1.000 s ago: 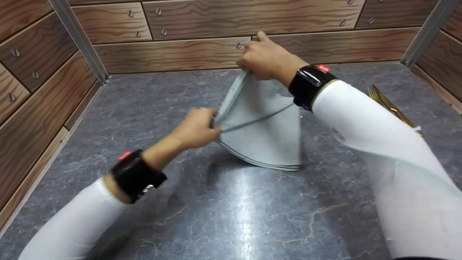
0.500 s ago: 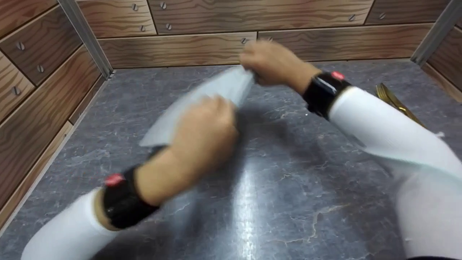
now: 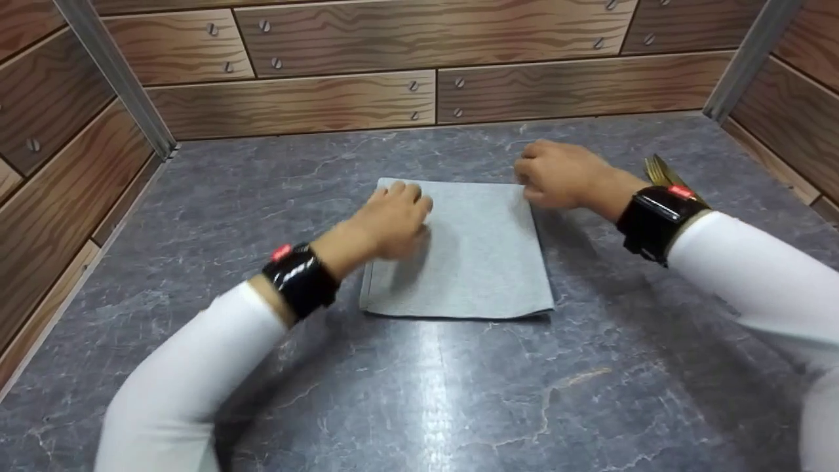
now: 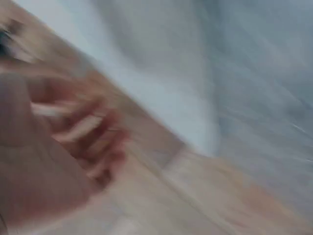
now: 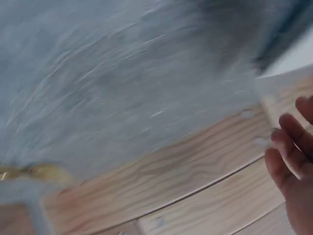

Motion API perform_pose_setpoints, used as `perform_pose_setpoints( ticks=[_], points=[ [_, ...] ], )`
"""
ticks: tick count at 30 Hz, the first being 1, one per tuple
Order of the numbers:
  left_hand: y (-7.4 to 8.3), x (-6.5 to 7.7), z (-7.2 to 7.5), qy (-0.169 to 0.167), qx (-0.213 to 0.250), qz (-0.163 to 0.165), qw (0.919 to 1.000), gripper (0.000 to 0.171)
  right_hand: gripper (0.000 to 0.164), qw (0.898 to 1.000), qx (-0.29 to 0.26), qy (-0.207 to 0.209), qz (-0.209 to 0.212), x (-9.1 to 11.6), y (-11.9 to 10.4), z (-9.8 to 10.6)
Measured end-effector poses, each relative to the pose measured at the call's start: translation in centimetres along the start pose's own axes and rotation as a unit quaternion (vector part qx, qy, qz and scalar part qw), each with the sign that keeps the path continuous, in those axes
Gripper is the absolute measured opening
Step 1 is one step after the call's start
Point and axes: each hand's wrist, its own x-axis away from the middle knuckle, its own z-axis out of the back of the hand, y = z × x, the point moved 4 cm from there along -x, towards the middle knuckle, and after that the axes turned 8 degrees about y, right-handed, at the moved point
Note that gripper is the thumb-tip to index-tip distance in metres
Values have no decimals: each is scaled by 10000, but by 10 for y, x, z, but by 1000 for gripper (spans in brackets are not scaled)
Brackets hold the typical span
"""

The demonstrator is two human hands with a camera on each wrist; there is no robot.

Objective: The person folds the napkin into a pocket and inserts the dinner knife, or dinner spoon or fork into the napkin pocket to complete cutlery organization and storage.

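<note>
A light grey cloth napkin (image 3: 482, 262) lies folded into a near-square on the table, its front right corner slightly lifted. Over its left side is my left hand (image 3: 393, 219), fingers loosely bent and gripping nothing. In the left wrist view that hand (image 4: 73, 132) is blurred, with the pale napkin (image 4: 166, 103) beside it. My right hand (image 3: 564, 174) is right at the napkin's far right corner. The right wrist view has its fingers (image 5: 288, 147) loosely bent and holding nothing, while the napkin's edge (image 5: 296, 58) shows above them.
Gold cutlery (image 3: 661, 169), a fork among it, lies at the back right, partly hidden behind my right wrist. Wood-patterned panels (image 3: 288, 108) wall the dark marbled table (image 3: 262, 170) at the back and on both sides.
The napkin was held up and turned between both hands; now it lies flat on the table. Both hands have let go, the right one having moved rightward and down.
</note>
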Motion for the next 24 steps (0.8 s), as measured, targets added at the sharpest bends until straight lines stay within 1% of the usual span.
perform_pose_setpoints(
  ticks=[1,2,3,4,5,6,7,8,9,10,12,14,15,17,19,21,22,24],
  points=[
    [-21,-21,-17,-39,83,-40,10000,63,23,9991,-380,-178,-75,2,-7,0],
    [-40,-40,-34,-123,159,-56,9998,72,35,9962,-782,-381,-88,5,-15,0],
    [-56,-55,-49,-265,256,-30,9993,80,51,9913,-1130,-666,-115,8,-24,-2],
    [-68,-66,-61,-455,334,25,9984,88,68,9849,-1437,-966,-85,13,-32,-5],
    [-68,-67,-61,-775,397,155,9961,93,85,9779,-1678,-1246,-56,19,-39,-10],
    [-74,-72,-68,-976,424,217,9941,97,100,9708,-1867,-1504,-45,25,-43,-16],
    [-73,-70,-66,-1197,430,309,9914,99,111,9646,-2010,-1708,18,31,-47,-22],
    [-70,-65,-62,-1376,461,410,9886,100,117,9614,-2073,-1804,122,38,-45,-32],
    [-65,-59,-56,-1511,492,494,9861,100,122,9584,-2116,-1908,141,45,-45,-37],
    [-63,-53,-50,-1603,498,572,9841,100,124,9565,-2165,-1941,213,50,-45,-42],
    [-59,-44,-40,-1681,484,699,9821,102,123,9545,-2207,-1997,211,57,-42,-47],
    [-58,-37,-34,-1754,383,835,9802,108,122,9545,-2187,-2016,188,60,-40,-45],
    [-57,-34,-31,-1796,274,891,9793,111,123,9541,-2180,-2050,139,60,-42,-39],
    [-47,-22,-19,-1828,143,962,9783,112,122,9555,-2117,-2050,137,61,-42,-36],
    [-36,-10,-11,-1730,-8,880,9810,110,123,9562,-2096,-2033,204,63,-44,-35],
    [-24,1,-4,-1583,-55,760,9844,103,126,9552,-2119,-2035,365,66,-47,-36],
    [-24,2,-6,-1532,-10,728,9855,102,129,9543,-2155,-2025,438,68,-48,-38],
    [-29,-2,-16,-1471,108,710,9865,102,135,9536,-2178,-2006,550,71,-49,-41]
  ],
)
